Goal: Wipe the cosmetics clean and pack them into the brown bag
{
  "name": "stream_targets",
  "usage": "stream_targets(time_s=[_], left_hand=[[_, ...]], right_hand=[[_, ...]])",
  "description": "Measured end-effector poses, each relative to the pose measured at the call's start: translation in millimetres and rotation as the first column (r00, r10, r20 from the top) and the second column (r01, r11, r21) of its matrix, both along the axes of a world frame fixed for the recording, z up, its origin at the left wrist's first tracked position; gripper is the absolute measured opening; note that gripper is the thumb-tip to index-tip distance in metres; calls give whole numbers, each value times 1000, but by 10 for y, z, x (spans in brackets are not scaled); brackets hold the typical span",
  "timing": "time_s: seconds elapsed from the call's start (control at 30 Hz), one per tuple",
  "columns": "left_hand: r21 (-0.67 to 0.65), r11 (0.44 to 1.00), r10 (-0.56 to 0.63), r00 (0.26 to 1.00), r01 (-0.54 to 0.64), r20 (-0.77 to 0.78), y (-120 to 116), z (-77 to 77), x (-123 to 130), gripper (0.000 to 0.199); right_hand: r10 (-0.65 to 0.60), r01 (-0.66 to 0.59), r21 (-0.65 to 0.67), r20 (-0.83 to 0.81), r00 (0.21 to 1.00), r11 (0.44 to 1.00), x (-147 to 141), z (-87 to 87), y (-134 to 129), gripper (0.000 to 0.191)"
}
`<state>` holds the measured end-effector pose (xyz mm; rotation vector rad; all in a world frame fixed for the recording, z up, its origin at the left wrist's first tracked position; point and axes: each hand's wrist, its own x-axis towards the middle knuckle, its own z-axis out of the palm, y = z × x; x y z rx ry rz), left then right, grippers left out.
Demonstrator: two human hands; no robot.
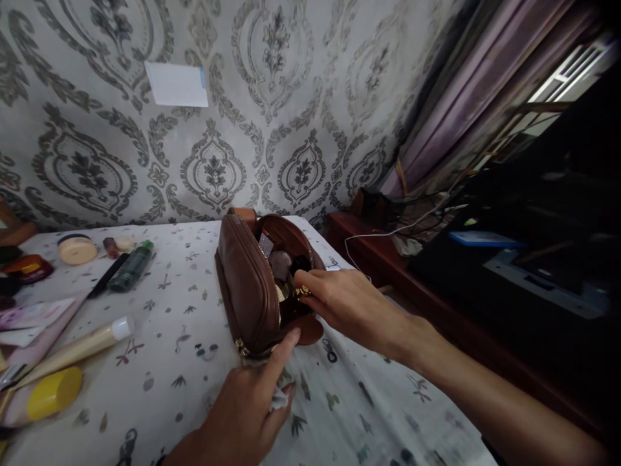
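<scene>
So, the bag [247, 278] sits on the cloth [179, 323] near the wall, mouth unzipped, facing right. Right hand [356, 307] is at the mouth, thumb and index pinched on a dark item [301, 291] with gold marks; can't tell what it is. Left hand [242, 404]: index tip touches the round brown flap [310, 330], thumb well apart from it, white wad [279, 399] between; can't tell if the other fingers grip it.

Handling guess: dark item light, hard, maybe slick; pinch its sides. Bag likely soft-walled, holds shape, moderate weight with contents; steady it by the rim or flap, keep clear of the zip [241, 347]. Grey compact [280, 265] inside could crack if dropped.

Surface: printed white cloth, slight creases. Left side carries a green bottle [130, 266], yellow cap [55, 393] and other cosmetics. Room: patterned wallpaper [262, 39], paper [179, 85] on it, mauve curtain [446, 97] right, white cable [373, 236] over dark red wood [378, 255]. Far right too dark to read.
</scene>
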<state>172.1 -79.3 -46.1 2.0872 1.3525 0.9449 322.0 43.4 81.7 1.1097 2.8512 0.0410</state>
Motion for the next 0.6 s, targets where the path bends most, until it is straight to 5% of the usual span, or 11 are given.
stream_targets(time_s=[0.6], left_hand=[[80,997,-12,1000,10,21,20,-133,-5,71]], right_hand=[[3,-10,-141,-54,999,990,-38,-101,50,6]])
